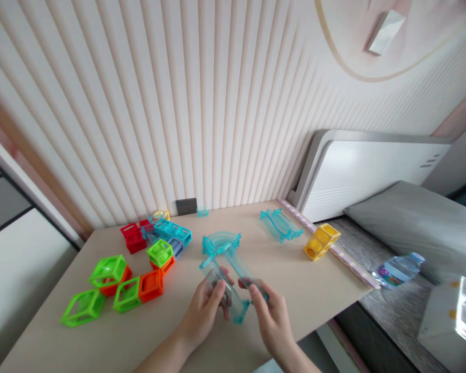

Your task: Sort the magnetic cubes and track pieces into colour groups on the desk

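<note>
My left hand (202, 311) is closed around a see-through teal track piece (237, 306), thumb on top, and the piece slants down toward the table's front. My right hand (274, 313) grips a second see-through teal track piece (238, 267) near its lower end. The two pieces lie side by side, close together; whether they touch is unclear. Just beyond their far ends, a curved teal track piece (222, 241) rests on the table. More teal track pieces (281, 226) lie at the back right.
On the table's (202, 357) left are green frame blocks (108, 270), orange blocks (151, 286), red blocks (134, 237) and teal blocks (173, 230). A yellow block (321, 241) sits by the right edge. Beyond it, a water bottle (399, 270) lies on the bed. A ribbed wall (217, 103) bounds the back.
</note>
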Demonstrator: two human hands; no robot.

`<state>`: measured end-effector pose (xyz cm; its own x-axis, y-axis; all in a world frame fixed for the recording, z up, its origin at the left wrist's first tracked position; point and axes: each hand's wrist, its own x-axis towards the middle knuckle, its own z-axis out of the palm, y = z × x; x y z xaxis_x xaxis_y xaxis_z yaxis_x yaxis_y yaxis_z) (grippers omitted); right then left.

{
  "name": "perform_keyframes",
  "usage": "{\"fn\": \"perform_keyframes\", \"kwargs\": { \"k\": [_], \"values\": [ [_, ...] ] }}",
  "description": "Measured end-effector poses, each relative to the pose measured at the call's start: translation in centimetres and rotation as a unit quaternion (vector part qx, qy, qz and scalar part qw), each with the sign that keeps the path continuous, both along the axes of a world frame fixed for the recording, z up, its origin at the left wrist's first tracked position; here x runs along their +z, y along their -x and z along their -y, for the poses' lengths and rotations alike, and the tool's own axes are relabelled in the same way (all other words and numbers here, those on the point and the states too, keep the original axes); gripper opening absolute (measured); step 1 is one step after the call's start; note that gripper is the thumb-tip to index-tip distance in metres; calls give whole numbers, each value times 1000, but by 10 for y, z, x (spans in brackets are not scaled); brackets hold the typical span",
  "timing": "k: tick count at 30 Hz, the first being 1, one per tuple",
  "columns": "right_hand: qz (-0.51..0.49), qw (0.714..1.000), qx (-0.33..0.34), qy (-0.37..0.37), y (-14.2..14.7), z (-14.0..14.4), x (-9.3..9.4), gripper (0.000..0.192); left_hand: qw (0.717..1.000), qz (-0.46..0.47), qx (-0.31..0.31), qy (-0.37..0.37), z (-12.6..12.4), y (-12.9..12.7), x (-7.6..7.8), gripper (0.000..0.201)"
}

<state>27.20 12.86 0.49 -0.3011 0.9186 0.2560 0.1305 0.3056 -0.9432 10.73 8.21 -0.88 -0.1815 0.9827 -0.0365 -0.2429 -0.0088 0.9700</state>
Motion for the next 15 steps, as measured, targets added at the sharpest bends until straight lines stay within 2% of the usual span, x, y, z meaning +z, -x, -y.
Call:
{"fn": "perform_keyframes", "kwargs": {
  "k": [2,3,5,7,10,12,15],
  "values": [
    [-94,985,-24,143,-1,-9,6,46,999,33,-2,-11,-1,1,4,53],
    [-135,972,-32,191,-2,-12,8,49,999,45,-3,-14,-1,2,5,54],
    [-187,953,-27,237,-5,-18,10,48,998,61,-10,-15,-3,3,3,56],
    [-183,953,2,242,-7,-19,12,43,997,79,-14,-9,-5,4,0,59],
    [-113,969,39,216,-8,-17,15,47,993,114,-17,-3,-7,3,-4,60],
    [-73,975,75,196,-6,-15,19,49,990,134,-30,-13,-7,3,-5,56],
    [-45,969,151,193,-6,-13,24,46,987,149,-56,-39,-6,3,-5,46]
  ]
}}
